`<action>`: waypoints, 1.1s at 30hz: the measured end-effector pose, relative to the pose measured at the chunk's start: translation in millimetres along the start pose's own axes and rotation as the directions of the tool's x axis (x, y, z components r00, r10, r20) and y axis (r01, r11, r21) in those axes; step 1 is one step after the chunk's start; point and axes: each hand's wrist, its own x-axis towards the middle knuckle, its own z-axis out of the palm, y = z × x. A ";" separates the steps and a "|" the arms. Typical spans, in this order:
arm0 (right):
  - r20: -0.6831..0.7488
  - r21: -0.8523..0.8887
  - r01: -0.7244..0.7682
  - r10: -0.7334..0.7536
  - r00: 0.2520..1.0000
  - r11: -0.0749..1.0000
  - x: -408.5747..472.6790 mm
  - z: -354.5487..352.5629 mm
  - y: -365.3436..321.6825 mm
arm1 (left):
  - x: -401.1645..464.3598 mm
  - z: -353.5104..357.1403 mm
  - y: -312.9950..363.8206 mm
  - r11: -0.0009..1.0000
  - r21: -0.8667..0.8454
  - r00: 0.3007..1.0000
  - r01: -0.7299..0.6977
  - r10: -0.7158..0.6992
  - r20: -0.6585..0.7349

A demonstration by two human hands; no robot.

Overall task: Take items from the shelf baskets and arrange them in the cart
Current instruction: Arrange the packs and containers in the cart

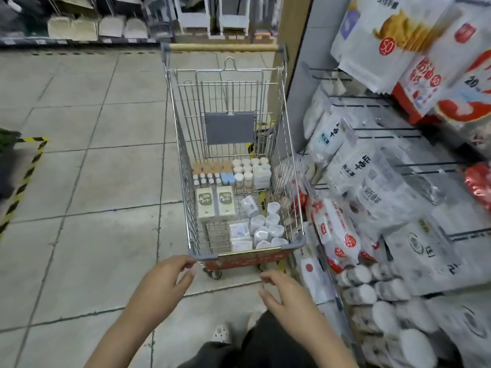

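A wire shopping cart (299,243) stands in front of me on the tiled floor, its near rim grey and red. Inside it lie two green-labelled boxes (216,205), rows of small white bottles (249,171) and several clear round tubs (268,227). My left hand (166,277) hovers just below the cart's near left corner, fingers loosely curled and holding nothing. My right hand (284,294) hangs below the near right side, fingers relaxed and empty. To the right, the shelf's wire baskets (398,166) hold white plastic packs (358,176) and round tubs (382,314).
Hanging white and red packets (414,49) fill the upper right of the shelf. Yellow-black floor tape (24,179) marks an area at the left. Far shelves with bags (74,27) and white stands (212,14) line the back. My dark trousers and a white shoe (221,333) show below.
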 end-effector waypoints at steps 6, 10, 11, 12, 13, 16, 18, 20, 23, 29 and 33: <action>0.050 -0.017 -0.114 0.115 0.992 0.993 54.3 -30.3 30.3 | 58.1 15.9 13.0 1.000 0.001 0.996 0.014 -0.014 0.089; 0.091 0.032 -0.184 0.181 0.979 0.982 102.9 -50.2 50.1 | 97.7 32.2 28.2 0.998 -0.025 0.988 0.050 -0.046 0.146; 0.096 0.030 -0.189 0.185 0.978 0.982 118.2 -51.4 54.8 | 109.4 37.8 28.7 0.996 -0.037 0.985 0.075 -0.069 0.159; 0.102 0.028 -0.196 0.192 0.976 0.980 134.6 -50.6 59.6 | 121.1 44.7 27.1 0.994 -0.039 0.980 0.105 -0.097 0.177; 0.117 0.026 -0.206 0.202 0.972 0.978 151.8 -47.7 64.3 | 134.1 52.5 24.8 0.990 -0.034 0.971 0.138 -0.129 0.200; 0.220 0.001 -0.242 0.236 0.946 0.970 200.8 -29.3 77.4 | 169.8 79.5 13.7 0.971 -0.025 0.924 0.239 -0.220 0.312; 0.282 0.026 -0.292 0.273 0.920 0.956 227.9 -12.3 83.0 | 189.7 97.2 5.2 0.946 -0.092 0.891 0.310 -0.255 0.376; 0.323 0.072 -0.348 0.308 0.895 0.935 252.9 7.3 88.5 | 207.0 113.0 -4.7 0.908 -0.141 0.856 0.395 -0.309 0.415; 0.359 0.091 -0.441 0.383 0.851 0.893 277.6 39.8 96.9 | 227.2 136.6 -22.5 0.820 -0.191 0.780 0.539 -0.401 0.480; 0.418 0.047 -0.517 0.454 0.787 0.854 317.3 105.9 115.6 | 254.5 190.4 -62.0 0.786 -0.091 0.684 0.611 -0.466 0.561; 0.352 0.062 -0.590 0.536 0.767 0.805 348.4 138.8 130.4 | 273.7 222.8 -81.4 0.765 -0.056 0.653 0.641 -0.506 0.564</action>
